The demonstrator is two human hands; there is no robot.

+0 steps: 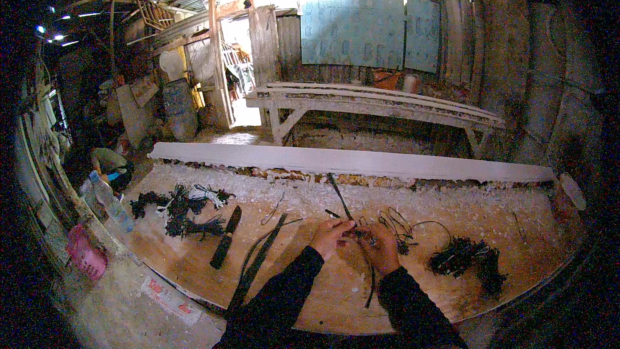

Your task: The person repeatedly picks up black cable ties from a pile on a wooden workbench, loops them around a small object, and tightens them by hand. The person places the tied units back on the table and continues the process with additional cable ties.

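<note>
My left hand (330,238) and my right hand (381,247) meet over the middle of the wooden table, fingertips pinched together. Between them they grip a long black strip (340,197), perhaps rubber; one end reaches toward the white ledge and the other hangs below my right hand. The exact spot under my fingertips is hidden. Left of my hands lie more black strips (263,257) and a dark knife (226,238). Bundles of short black ties (184,213) sit at the left, and another black bundle (468,262) at the right. Loose thin cord (397,225) curls beside my right hand.
A thick white ledge (349,161) runs along the table's far edge, with pale crumbs before it. Beyond stands a long bench (381,98). At the left are a plastic bottle (110,201), a pink basket (86,252) and a crouching person (110,161).
</note>
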